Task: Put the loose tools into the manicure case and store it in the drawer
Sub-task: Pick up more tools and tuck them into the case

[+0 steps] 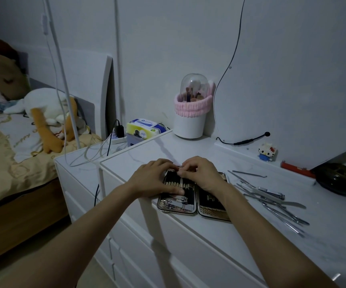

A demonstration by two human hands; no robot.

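The manicure case lies open flat near the dresser's front edge, black inside with gold rims. A nail clipper sits in its left half. My left hand rests on the left half and presses it down. My right hand pinches a thin metal tool that stands in the case's elastic loops. Several loose metal tools lie in a pile to the right of the case, and one thin probe lies apart behind them.
A white brush holder with a pink band stands at the back by the wall. A small block figure, an orange object and a dark round object sit at the right. Drawer fronts lie below the dresser top. A bed is at the left.
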